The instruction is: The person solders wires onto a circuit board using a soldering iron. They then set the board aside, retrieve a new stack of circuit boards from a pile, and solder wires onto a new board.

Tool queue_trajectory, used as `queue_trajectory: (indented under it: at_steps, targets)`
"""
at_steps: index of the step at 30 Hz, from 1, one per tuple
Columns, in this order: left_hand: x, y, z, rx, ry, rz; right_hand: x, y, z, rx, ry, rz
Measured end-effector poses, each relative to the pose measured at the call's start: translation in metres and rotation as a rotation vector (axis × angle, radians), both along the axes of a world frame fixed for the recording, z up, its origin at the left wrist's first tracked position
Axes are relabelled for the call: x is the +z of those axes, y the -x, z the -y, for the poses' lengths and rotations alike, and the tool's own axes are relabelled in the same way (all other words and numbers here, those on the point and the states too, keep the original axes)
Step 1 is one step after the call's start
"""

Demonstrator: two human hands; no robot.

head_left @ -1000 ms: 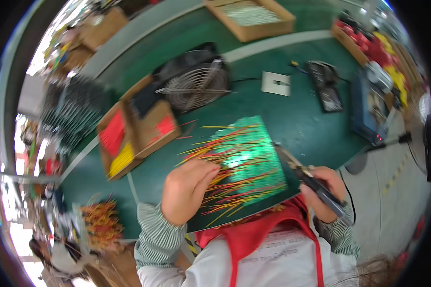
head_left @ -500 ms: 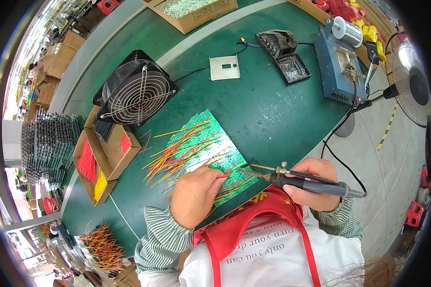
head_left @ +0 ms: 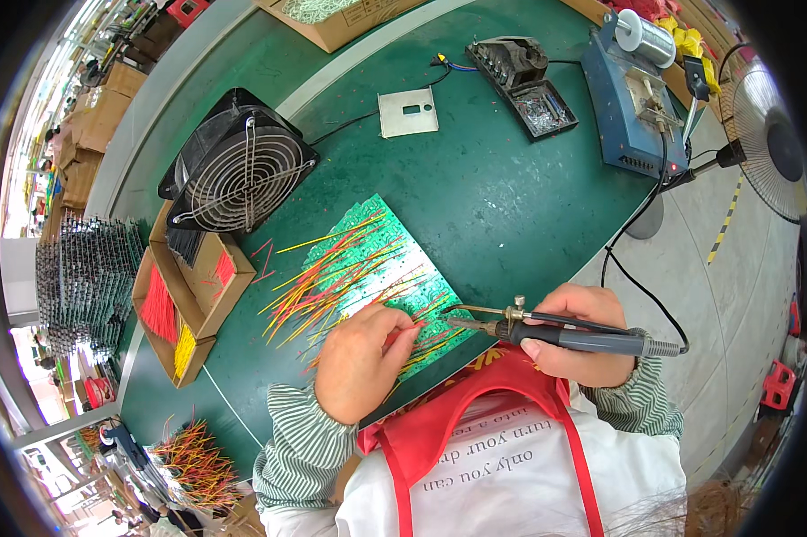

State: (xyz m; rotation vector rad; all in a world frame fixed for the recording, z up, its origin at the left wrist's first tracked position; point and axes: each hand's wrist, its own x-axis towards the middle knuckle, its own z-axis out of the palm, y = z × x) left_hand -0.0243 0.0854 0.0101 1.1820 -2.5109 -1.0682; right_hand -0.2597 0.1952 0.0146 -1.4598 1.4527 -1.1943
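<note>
A green circuit board panel (head_left: 368, 210) lies on the table in front of me, with many red and yellow wires (head_left: 332, 273) standing out over its left side. My left hand (head_left: 359, 358) rests over the panel's near part, thumb and finger pinched on a thin red wire that they mostly hide. In my right hand (head_left: 587, 336) is a soldering iron (head_left: 591, 341) with a grey-black handle and a thin metal feed tube (head_left: 484, 311) along it. The iron's tip points left, at the board just right of my left fingertips; whether it touches cannot be made out.
A black fan (head_left: 242, 170) stands at left behind a cardboard box (head_left: 205, 327) of cut wires. At far right is a blue solder feeder (head_left: 623, 125) with a solder spool (head_left: 645, 40); its cable hangs past the table edge. A black tray (head_left: 542, 112) and metal plate (head_left: 408, 114) lie far back.
The whole view has shifted slightly, so the table things sit a little further left and up. My hands keep their grips; the iron lies slightly more level.
</note>
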Motion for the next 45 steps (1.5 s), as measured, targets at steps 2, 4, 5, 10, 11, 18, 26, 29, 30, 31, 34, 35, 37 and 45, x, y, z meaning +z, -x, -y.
queue_trajectory:
  at_steps: [2,4,5,10,11,18,26,29,30,31,34,35,37,45]
  targets:
    - [-0.001,0.000,0.001,-0.005,0.020,0.006,0.000,-0.001,0.001,0.000,-0.011,-0.004]
    - [-0.003,-0.001,0.002,-0.011,0.001,0.007,-0.001,-0.002,0.002,0.003,-0.030,-0.022]
    - [-0.003,-0.001,0.002,-0.011,0.000,0.007,0.000,-0.003,0.003,0.004,-0.031,-0.022]
    - [-0.002,-0.002,0.004,-0.012,0.003,0.015,0.000,-0.006,0.007,0.003,-0.038,-0.035]
    - [-0.002,-0.002,0.004,-0.011,0.002,0.015,0.000,-0.006,0.008,0.004,-0.040,-0.035]
    - [-0.004,0.000,0.006,-0.025,-0.002,0.010,0.003,-0.006,0.012,0.012,-0.079,-0.020]
    - [-0.004,-0.001,0.006,-0.031,-0.004,0.014,0.006,0.003,0.005,0.009,-0.063,-0.021]
    - [-0.001,-0.001,0.005,-0.021,0.018,0.014,0.006,0.004,0.004,0.016,-0.073,-0.038]
    - [0.000,-0.003,0.005,-0.024,0.047,0.017,0.006,0.004,0.004,0.012,-0.066,-0.041]
    - [0.001,-0.005,0.005,-0.031,0.073,0.018,0.006,0.004,0.003,0.005,-0.061,-0.046]
    - [0.017,-0.022,0.006,0.063,0.091,0.032,0.009,0.005,0.001,-0.008,-0.067,-0.021]
    - [0.026,-0.024,0.008,0.103,0.107,0.083,0.009,0.006,0.001,-0.009,-0.067,-0.019]
    - [0.035,-0.017,0.006,0.110,0.135,0.039,0.009,0.007,0.000,-0.034,-0.056,-0.028]
    - [-0.002,0.021,0.003,-0.041,0.099,-0.037,0.011,0.008,-0.001,-0.109,-0.163,0.073]
